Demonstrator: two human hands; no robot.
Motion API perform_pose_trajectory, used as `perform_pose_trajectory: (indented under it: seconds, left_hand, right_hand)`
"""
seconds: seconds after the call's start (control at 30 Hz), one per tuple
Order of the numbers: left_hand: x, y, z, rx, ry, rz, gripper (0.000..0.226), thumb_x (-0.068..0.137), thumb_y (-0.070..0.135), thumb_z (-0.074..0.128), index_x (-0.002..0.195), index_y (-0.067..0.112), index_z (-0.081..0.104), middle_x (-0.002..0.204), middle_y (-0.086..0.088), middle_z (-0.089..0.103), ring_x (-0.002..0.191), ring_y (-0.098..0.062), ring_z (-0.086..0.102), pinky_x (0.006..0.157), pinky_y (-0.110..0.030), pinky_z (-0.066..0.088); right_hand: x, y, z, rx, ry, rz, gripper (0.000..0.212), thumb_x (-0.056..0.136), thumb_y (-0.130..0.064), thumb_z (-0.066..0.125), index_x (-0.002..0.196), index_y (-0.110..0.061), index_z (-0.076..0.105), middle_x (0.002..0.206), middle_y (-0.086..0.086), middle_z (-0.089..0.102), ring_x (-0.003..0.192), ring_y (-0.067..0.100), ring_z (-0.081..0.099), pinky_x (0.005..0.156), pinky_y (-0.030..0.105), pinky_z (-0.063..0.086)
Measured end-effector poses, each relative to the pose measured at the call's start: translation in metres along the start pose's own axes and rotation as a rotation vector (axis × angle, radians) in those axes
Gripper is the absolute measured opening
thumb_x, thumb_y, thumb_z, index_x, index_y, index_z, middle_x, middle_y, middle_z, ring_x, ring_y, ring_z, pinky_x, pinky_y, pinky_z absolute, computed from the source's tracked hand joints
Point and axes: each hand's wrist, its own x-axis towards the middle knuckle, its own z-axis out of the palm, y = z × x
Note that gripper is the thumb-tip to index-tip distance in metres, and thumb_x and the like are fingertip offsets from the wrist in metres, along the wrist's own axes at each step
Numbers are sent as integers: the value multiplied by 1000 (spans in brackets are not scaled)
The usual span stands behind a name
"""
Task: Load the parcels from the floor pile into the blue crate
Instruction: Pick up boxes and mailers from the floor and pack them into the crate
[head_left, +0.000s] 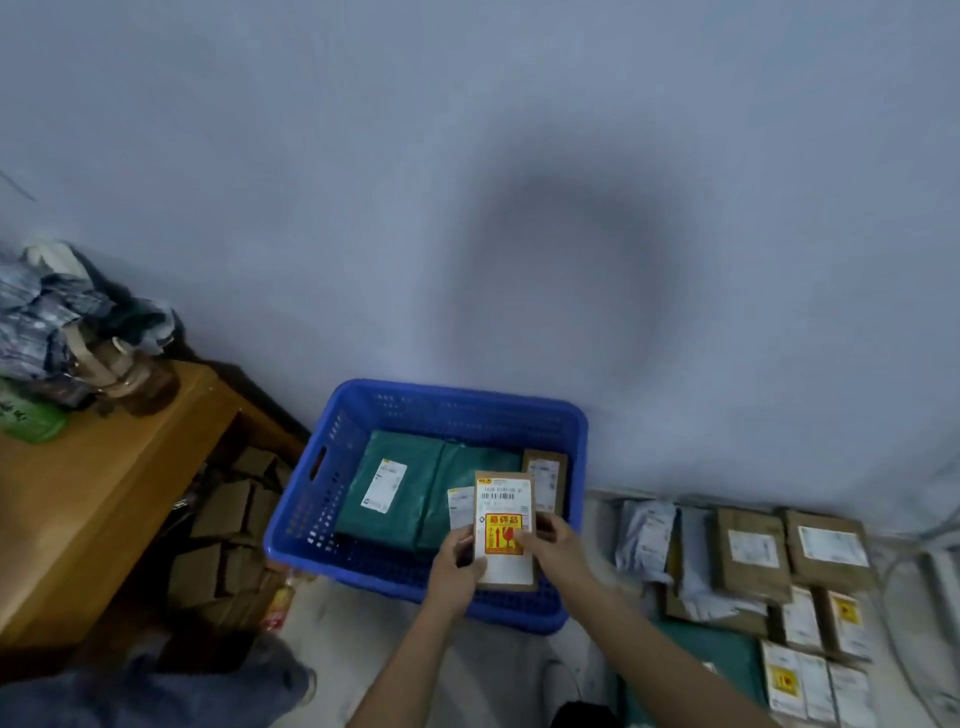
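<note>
A blue crate (332, 467) stands on the floor against the wall. Inside it lie two green parcels (395, 493) with white labels and a small brown box (545, 475) at the right. Over the crate's near side I hold a small brown box (504, 530) bearing a white label and a yellow-red fragile sticker. My left hand (454, 569) grips its left edge and my right hand (553, 545) grips its right edge. The floor pile (753, 566) of brown boxes, grey bags and small labelled boxes lies to the right.
A wooden table (104, 499) stands at the left with clothes, a bottle and a green pack on it. Cardboard boxes (228, 540) are stacked beneath it. A bottle (280, 603) lies by the crate's near left corner. My leg (182, 691) is at bottom left.
</note>
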Motion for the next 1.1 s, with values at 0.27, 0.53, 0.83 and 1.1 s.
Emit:
perform_pose_trajectory:
  seconds: [0.27,0.53,0.83,1.1]
  left_hand:
    - [96,-12,17,123,-173,-145,36,91,-6,44,113,19,58,110,-1,63,97,-17,60,76,-25,52]
    - [204,-99,37,292,-382,-330,33,89,-1,43,76,14,70,86,-19,63,75,-24,54,66,-34,41]
    - [273,-169,62,192,-423,-472,35,90,-4,42,88,18,70,89,-6,69,88,-26,65,82,-35,52]
    - [306,-203,71,144,-389,-557,31,94,-1,42,120,7,57,111,-7,56,96,-21,51,82,-27,41]
  right_hand:
    - [59,19,7,-131,194,100,43,89,-20,64,128,-18,48,120,6,63,101,19,61,81,29,52]
    - [139,107,36,-434,386,274,34,93,-25,54,123,-9,47,123,14,57,104,29,62,77,33,51]
    - [225,183,41,-538,457,373,31,95,-18,52,124,-7,49,122,16,59,106,30,61,84,35,52]
    - [264,228,33,-312,409,390,52,92,-12,55,141,-14,41,137,11,54,121,28,55,102,43,46]
